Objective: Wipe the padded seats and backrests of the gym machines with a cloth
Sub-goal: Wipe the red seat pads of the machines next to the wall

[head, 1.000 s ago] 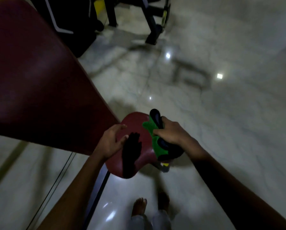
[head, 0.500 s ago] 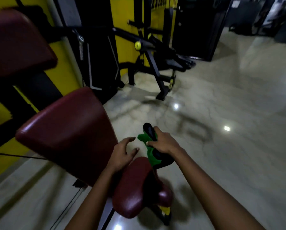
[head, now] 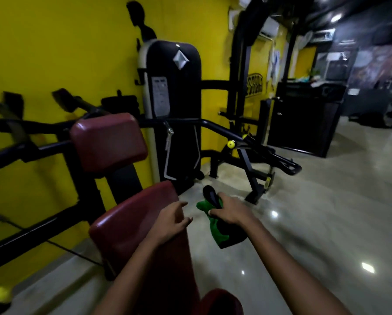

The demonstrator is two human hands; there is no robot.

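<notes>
Both hands sit close to the maroon backrest (head: 133, 223), which I take as my landmark; my left hand (head: 170, 221) hovers at its right edge with the fingers loosely spread and holding nothing, though I cannot tell whether it touches the pad; my right hand (head: 230, 212) is just right of the backrest, off the pad and over the floor (head: 326, 212), fingers curled round a green cloth (head: 215, 226) together with a dark, rounded object (head: 209, 197) that pokes out above the knuckles; what that object is I cannot say.

As for progress, I judge the cloth to be off every pad at this instant, so no wiping stroke is under way; the backrest shows a sheen, but in this dim light I cannot read whether it has been wiped; above and behind the backrest stands a smaller maroon headrest (head: 108, 139), and below the backrest a corner of the maroon seat (head: 222, 302) shows at the bottom edge; neither gives a sign of being cleaned or not; beyond the backrest, against the yellow wall (head: 54, 53), more black machines (head: 172, 105) stand, so I judge much of the job remains.
</notes>
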